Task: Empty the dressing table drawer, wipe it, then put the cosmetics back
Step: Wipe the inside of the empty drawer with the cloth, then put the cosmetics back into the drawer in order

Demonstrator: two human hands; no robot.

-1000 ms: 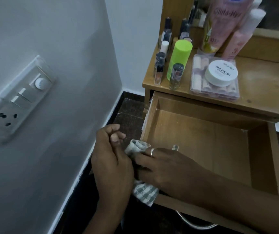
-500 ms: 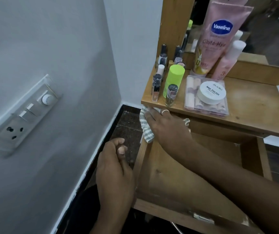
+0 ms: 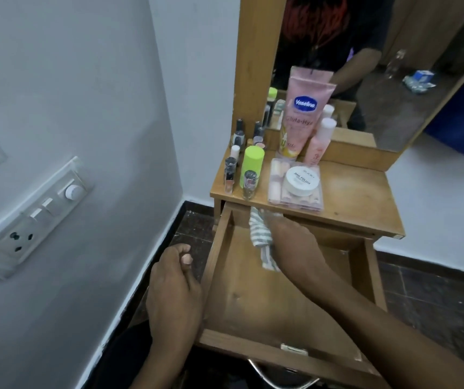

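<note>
At the far left corner of the open drawer point(image 3: 242, 299), tucked under the lip of the dressing table top point(image 3: 359, 203), the right hand point(image 3: 289, 234) presses a green-and-white striped cloth point(image 3: 261, 237) against the wood; its fingers are hidden behind the knuckles and the overhang, though they seem closed on the cloth, since a tail of it hangs below the palm. A second ago that hand and cloth sat at the near left corner by the front panel, with the left hand touching the cloth; half a second ago the cloth had already been carried up to the back edge, and now it has sunk a little deeper into the corner. The left hand point(image 3: 174, 299) has dropped away from the cloth and rests outside the drawer's left wall, fingers loosely curled with the thumb tucked in, grasping nothing. The drawer floor is bare, so the emptying looks finished and the wiping is in hand, having run from front to back along the left side. The cosmetics wait on the table top: a lime-green capped bottle point(image 3: 250, 167), several nail polish bottles point(image 3: 249, 183), a white nail polish remover tub point(image 3: 302, 181) on a clear case point(image 3: 295, 202), and a pink Vaseline tube point(image 3: 300, 113) against the mirror point(image 3: 393, 80). I judge the right half of the drawer is likely yet to be wiped before anything goes back.
</note>
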